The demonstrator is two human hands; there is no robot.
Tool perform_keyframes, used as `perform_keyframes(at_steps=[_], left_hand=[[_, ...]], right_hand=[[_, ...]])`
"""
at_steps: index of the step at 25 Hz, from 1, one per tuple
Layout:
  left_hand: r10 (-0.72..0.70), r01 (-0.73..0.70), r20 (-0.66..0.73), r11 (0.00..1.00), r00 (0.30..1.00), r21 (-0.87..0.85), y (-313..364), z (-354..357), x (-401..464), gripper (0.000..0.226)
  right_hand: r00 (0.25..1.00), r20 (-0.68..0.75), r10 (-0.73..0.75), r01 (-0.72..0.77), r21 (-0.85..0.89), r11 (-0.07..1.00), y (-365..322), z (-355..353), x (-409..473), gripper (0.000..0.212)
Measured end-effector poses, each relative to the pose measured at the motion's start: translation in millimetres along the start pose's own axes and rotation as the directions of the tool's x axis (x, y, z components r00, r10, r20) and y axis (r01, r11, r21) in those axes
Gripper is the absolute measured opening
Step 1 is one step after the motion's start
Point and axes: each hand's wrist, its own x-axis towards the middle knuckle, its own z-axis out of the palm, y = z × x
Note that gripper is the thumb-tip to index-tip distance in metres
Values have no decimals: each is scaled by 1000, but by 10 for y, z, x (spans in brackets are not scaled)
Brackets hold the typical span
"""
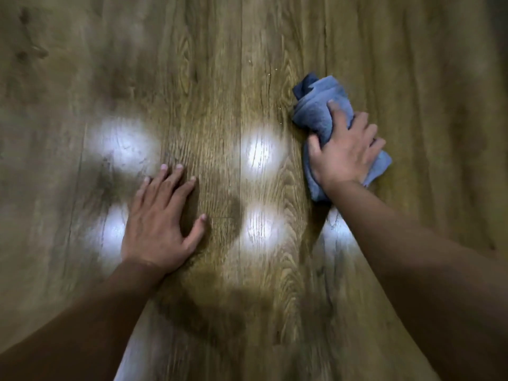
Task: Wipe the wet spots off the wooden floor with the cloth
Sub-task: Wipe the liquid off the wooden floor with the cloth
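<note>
A bunched blue-grey cloth (319, 105) lies on the wooden floor (209, 78) at the right of the view. My right hand (345, 149) presses down on the cloth's near part, fingers curled into it. My left hand (162, 218) rests flat on the floor left of centre, fingers spread, holding nothing. A few tiny pale droplets (270, 74) dot the boards just left of the cloth and beyond it. Whether the planks around them are wet is hard to tell.
Several bright round light reflections (262, 154) glare on the planks between and around my hands. A dark shadow (209, 312) lies on the floor near me. Plank seams run away from me.
</note>
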Motion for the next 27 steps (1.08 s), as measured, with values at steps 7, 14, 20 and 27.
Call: perform_keyframes(at_steps=[7, 14, 20, 27], left_hand=[[-4, 5, -14, 999, 1000, 31, 21, 25, 46, 71], [-2, 2, -42, 1000, 999, 11, 7, 35, 30, 69], [31, -32, -51, 999, 998, -18, -54, 68, 13, 69], [21, -22, -66, 1000, 998, -13, -30, 100, 5, 68]], right_hand=[[997, 51, -55, 54, 18, 998, -162, -135, -414, 71], [923, 190, -334, 324, 81, 942, -281, -479, -2167, 84], [844, 190, -502, 485, 133, 864, 249, -541, -2268, 82], [917, 86, 389, -381, -89, 920, 1374, -419, -1083, 67]])
